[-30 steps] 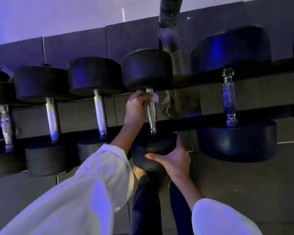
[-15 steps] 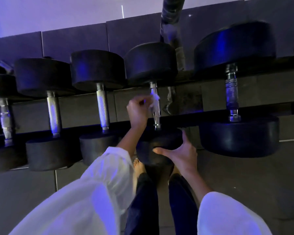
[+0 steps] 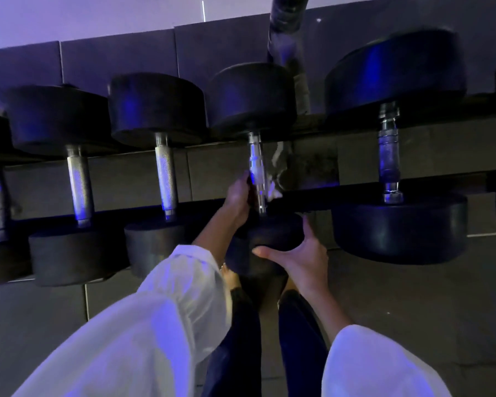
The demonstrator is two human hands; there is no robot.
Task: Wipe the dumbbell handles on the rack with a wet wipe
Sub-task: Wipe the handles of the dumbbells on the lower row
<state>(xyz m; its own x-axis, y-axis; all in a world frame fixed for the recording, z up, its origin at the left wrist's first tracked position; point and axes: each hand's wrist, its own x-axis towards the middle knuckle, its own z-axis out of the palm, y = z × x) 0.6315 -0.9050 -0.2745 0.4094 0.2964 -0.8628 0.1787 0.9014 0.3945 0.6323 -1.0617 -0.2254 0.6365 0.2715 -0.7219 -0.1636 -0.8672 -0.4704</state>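
Black dumbbells with silver handles lie side by side on a dark rack (image 3: pixel 355 133). My left hand (image 3: pixel 238 196) curls round the lower part of the middle dumbbell's handle (image 3: pixel 255 164), holding a white wet wipe (image 3: pixel 272 190) whose edge sticks out on the handle's right side. My right hand (image 3: pixel 301 256) cups the near black head (image 3: pixel 269 233) of that same dumbbell from below and the right, thumb across its front.
To the left are several smaller dumbbells (image 3: pixel 166 179), and a larger dumbbell (image 3: pixel 390 156) sits to the right. A dark wrapped post (image 3: pixel 287 38) rises behind the rack. Below are a grey tiled floor (image 3: pixel 413 296) and my legs and bare feet.
My left hand with the wipe has slid down the handle from near the far head toward the near head. My right hand stays on the near head.
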